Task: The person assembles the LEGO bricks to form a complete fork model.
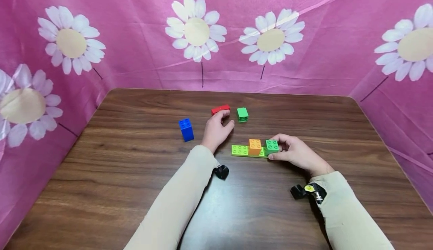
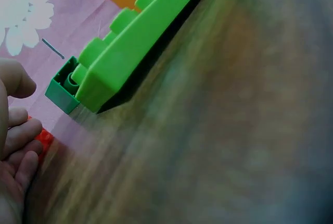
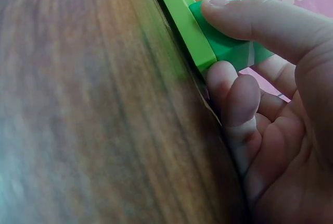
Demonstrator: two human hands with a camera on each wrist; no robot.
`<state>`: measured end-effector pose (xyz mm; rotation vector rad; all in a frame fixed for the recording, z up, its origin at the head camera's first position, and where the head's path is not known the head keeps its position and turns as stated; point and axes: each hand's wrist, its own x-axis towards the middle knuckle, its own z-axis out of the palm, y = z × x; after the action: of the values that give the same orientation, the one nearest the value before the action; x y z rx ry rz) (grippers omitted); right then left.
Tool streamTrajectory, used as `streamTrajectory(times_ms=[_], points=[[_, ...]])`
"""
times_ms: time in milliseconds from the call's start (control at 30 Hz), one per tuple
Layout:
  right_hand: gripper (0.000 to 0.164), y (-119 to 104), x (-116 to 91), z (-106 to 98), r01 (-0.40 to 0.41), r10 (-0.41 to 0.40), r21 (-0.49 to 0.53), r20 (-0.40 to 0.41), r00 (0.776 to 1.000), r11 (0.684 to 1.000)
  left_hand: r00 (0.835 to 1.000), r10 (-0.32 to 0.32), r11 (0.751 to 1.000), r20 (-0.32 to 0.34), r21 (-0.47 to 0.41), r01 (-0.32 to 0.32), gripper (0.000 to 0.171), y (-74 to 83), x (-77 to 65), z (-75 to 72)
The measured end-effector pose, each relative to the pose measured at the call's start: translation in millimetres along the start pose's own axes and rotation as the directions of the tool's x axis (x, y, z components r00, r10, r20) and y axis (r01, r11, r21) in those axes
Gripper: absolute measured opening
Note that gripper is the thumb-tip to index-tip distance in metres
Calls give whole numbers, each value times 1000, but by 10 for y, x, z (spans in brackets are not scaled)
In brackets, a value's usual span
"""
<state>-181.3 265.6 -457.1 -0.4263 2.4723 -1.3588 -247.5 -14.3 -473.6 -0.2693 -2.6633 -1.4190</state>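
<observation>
In the head view my right hand [image 1: 297, 153] pinches a green brick [image 1: 271, 147] between thumb and fingers. That brick stands at the right end of a long light-green building plate [image 1: 239, 150], and an orange brick [image 1: 255, 147] is mounted just left of it. The right wrist view shows my thumb [image 3: 250, 23] pressed on the green brick's side. Farther back, my left hand [image 1: 216, 130] has its thumb and fingers apart, its fingertips at the near side of a red brick [image 1: 220, 109]. Whether they touch it I cannot tell; in the left wrist view the fingers partly hide the red brick [image 2: 45, 139].
A blue brick [image 1: 186, 129] stands left of my left hand. Another green brick [image 1: 242, 114] lies on its side, hollow underside toward me, right of the red one. The brown wooden table [image 1: 135, 159] ends at a pink flowered cloth [image 1: 142, 35] behind.
</observation>
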Motion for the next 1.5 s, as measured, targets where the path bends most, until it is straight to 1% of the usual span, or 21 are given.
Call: streamTrajectory(times_ms=[167,367,500,667,767,833,933,1033,1133,1200,1267,1367,1433,1500], points=[[41,-8,4,-8,4,-4,-7,-3,1000,1000,1000,5,1000,8,10,-5,43,-3,115,23],[41,12,6,5,3,-3,14,5,1000,1000,1000,-1,999,27,41,0,43,-15,230,44],[40,21,17,28,10,-10,22,1,1000,1000,999,10,999,40,50,-12,45,-28,298,47],[39,8,39,65,9,-10,35,2,1000,999,997,12,998,77,59,-17,53,-38,355,23],[39,-4,40,73,9,-9,29,1,1000,1000,994,18,994,108,105,-30,58,-40,397,23],[38,-9,33,72,12,-12,24,-2,1000,1000,991,32,989,134,139,-50,57,-37,421,29],[38,-9,18,59,14,-13,17,-10,1000,1000,983,53,984,173,156,-81,53,-32,444,48],[39,-3,4,47,13,-13,13,-20,1000,1000,978,78,989,196,110,-101,46,-32,443,64],[38,-5,0,47,14,-14,21,-28,1000,1000,972,107,992,207,44,-119,44,-43,417,63],[38,-4,0,44,16,-15,31,-36,999,999,969,126,992,213,-33,-122,46,-49,396,54],[38,7,0,60,14,-12,47,-31,999,999,968,126,988,218,-116,-103,49,-71,348,23],[39,25,-1,92,9,-8,53,-13,1000,999,967,98,971,236,-235,-41,51,-111,244,-50],[39,20,-6,91,3,-2,51,-8,1000,999,964,89,960,250,-278,-16,48,-119,176,-105],[39,0,-10,64,6,-5,38,-21,1000,999,959,104,954,262,-297,-23,45,-100,133,-144]])
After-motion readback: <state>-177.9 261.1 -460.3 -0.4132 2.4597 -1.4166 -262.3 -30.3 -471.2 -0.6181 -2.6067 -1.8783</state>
